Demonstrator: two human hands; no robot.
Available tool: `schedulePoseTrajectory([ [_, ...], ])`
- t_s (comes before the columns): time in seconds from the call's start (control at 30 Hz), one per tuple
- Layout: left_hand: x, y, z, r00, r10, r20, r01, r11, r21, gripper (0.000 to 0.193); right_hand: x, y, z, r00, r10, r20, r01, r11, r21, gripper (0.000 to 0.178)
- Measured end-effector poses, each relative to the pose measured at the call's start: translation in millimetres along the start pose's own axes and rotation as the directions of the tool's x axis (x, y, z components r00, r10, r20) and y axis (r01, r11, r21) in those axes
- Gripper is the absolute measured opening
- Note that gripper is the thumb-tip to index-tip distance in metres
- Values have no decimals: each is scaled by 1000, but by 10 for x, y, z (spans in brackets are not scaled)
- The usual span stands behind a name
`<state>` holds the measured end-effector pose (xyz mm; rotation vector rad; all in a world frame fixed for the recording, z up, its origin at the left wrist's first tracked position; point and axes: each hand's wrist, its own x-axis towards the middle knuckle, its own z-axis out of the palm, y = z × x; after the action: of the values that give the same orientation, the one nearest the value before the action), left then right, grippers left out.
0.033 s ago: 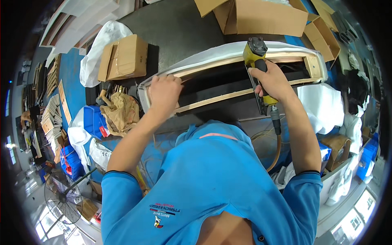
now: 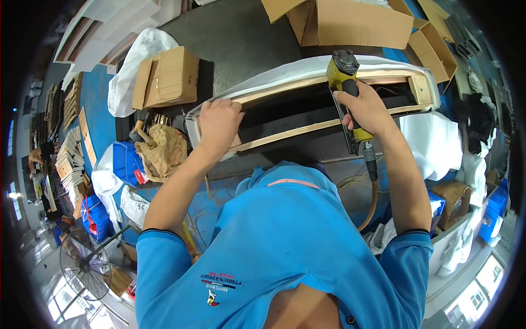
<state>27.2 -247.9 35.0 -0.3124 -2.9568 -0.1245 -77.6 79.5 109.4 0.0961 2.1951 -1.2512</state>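
A long wooden frame (image 2: 296,133) lies across the dark workbench, its far side wrapped in white padding (image 2: 285,73) and its inside dark. At its left end my left hand (image 2: 220,125) is closed over the frame's edge, with the fingers curled and the fingertips partly hidden. My right hand (image 2: 366,108) grips a yellow and black pneumatic staple gun (image 2: 343,70) by its handle. The gun is held over the right half of the frame, and an air hose (image 2: 373,197) runs down from it. Whether its nose touches the wood I cannot tell.
A closed cardboard box (image 2: 170,77) stands beyond the left hand, and open cartons (image 2: 361,24) stand at the back right. Left of the frame are a crumpled brown bag (image 2: 163,153), a hammer (image 2: 141,132) and a blue bin (image 2: 125,162). White cloth (image 2: 433,143) hangs at the right.
My left hand has shifted very slightly on the frame's left end. The right hand and the staple gun look unmoved.
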Motion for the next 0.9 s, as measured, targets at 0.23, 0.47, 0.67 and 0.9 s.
schedulePoseTrajectory([
  [0.23,73,-10,-21,998,31,56,-39,990,137,15,4,-52,-16,1000,13,-24,-13,999,-32,41],
  [0.47,96,-21,33,982,103,160,-131,975,178,16,-6,-40,-26,1000,9,-11,-9,999,-33,40],
  [0.67,113,-12,-61,974,-2,225,-34,987,154,20,-1,-20,-18,1000,-5,-7,5,1000,-9,43],
  [0.9,128,26,-81,997,-73,-18,74,994,80,23,-14,-56,10,1000,15,-4,-15,1000,25,43],
])
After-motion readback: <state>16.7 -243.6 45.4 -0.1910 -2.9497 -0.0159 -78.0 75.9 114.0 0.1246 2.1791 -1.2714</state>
